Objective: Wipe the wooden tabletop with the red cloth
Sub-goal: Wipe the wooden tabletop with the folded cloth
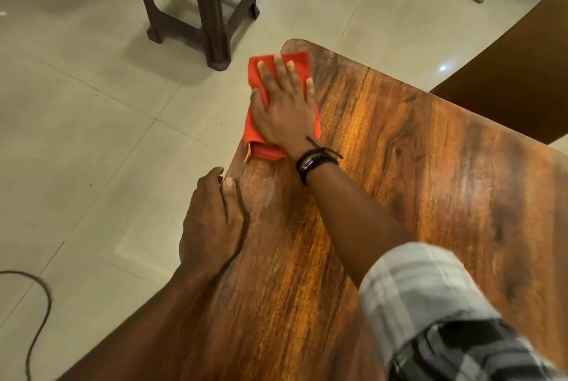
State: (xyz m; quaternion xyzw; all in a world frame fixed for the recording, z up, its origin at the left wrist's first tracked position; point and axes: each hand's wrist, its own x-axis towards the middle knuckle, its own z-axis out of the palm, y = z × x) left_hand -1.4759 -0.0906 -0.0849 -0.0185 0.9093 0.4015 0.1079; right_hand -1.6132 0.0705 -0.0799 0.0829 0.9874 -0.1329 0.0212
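- Two bare grips were on the wooden desk [399, 180], one working and one bracing.
- Right grip [285, 110]: released, grasping nothing. It lay flat with fingers straight and spread, the palm pressing down on the red cloth [261, 150]. Dark wristbands [316, 162] sat just behind it.
- Red cloth: folded into a thick pad and trapped between that palm and the desk. It sat at the far left corner, about 12 o'clock from the middle of the view, with its left side lapping a little over the rim.
- Left grip [212, 220]: at 7 o'clock from the cloth, on the desk's left rim. The thumb lay on top and the fingers bent down over the edge, apparently clasping it to steady the body.
- Handling: the cloth looked soft, light and limp, so pinching a corner would probably let the folds fall open.
- A flat palm over its middle, fingers fanned toward the leading edge, seemed the surest hold.
- The glossy desk looked slick, so the pad should glide readily and would need steady downward pressure.
- A pale, dull patch [261, 196] lay at 6 o'clock from the cloth; I could not tell whether it was dust or a wipe mark.
- Most of the desk stretched from 3 to 5 o'clock and probably remained to be covered.
- A dark stool [199, 5] stood on the tiled floor [92, 119] at 11 o'clock.
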